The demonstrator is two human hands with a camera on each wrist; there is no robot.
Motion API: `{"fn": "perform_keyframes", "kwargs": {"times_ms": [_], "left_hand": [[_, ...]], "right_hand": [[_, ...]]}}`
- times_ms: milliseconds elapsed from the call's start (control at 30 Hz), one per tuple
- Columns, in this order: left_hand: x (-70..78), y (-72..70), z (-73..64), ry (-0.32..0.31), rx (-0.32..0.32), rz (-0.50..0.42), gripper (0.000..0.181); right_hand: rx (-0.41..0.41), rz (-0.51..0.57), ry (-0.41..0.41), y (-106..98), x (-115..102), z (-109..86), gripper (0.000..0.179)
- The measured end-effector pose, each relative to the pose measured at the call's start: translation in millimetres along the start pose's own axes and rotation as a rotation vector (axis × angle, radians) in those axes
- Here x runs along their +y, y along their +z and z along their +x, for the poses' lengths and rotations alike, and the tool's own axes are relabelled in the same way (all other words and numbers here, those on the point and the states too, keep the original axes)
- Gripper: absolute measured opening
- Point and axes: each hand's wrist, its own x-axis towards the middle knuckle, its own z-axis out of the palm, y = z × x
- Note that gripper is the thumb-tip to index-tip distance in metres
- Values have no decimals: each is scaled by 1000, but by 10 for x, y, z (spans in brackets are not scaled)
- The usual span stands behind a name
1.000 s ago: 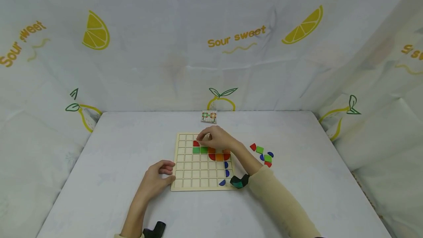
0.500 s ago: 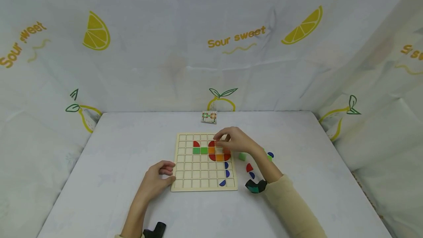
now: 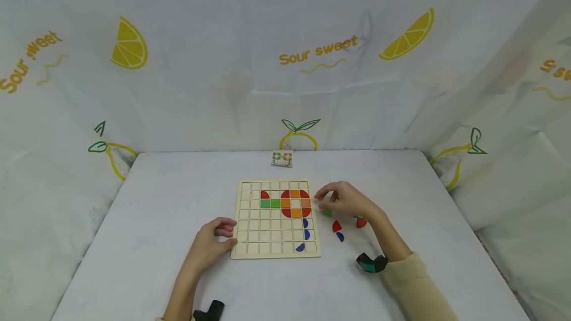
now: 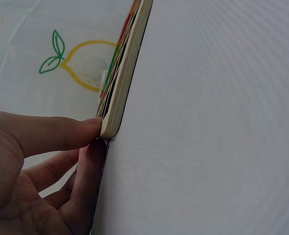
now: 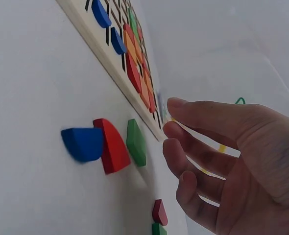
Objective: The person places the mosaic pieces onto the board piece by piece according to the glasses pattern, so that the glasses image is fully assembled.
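One right hand, fingers loosely bent and gripping nothing, hovers near a green square tile, a red quarter-round tile and a blue half-round tile, all right of a pale wooden grid board whose left edge the relaxed left hand touches.

My right hand partly covers a green piece; the card's pattern, perhaps coloured shapes, is too small for me to read. My left wrist view's upper edge crops the board.
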Motion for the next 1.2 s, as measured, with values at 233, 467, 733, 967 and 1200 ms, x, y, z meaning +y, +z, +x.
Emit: {"fn": "perform_keyframes", "kwargs": {"times_ms": [233, 467, 733, 967, 1200], "left_hand": [[-4, 1, -9, -3, 1, -5, 39], [-12, 1, -15, 1, -2, -12, 39], [-3, 1, -9, -1, -3, -14, 41], [-18, 7, 5, -3, -2, -15, 40], [-30, 5, -1, -11, -1, -12, 39]], "right_hand": [[1, -14, 4, 11, 133, -120, 29], [-16, -29, 6, 27, 198, -164, 37], [2, -28, 17, 33, 248, -181, 34], [7, -35, 16, 28, 264, -186, 31], [37, 1, 13, 25, 232, -142, 29]]}}
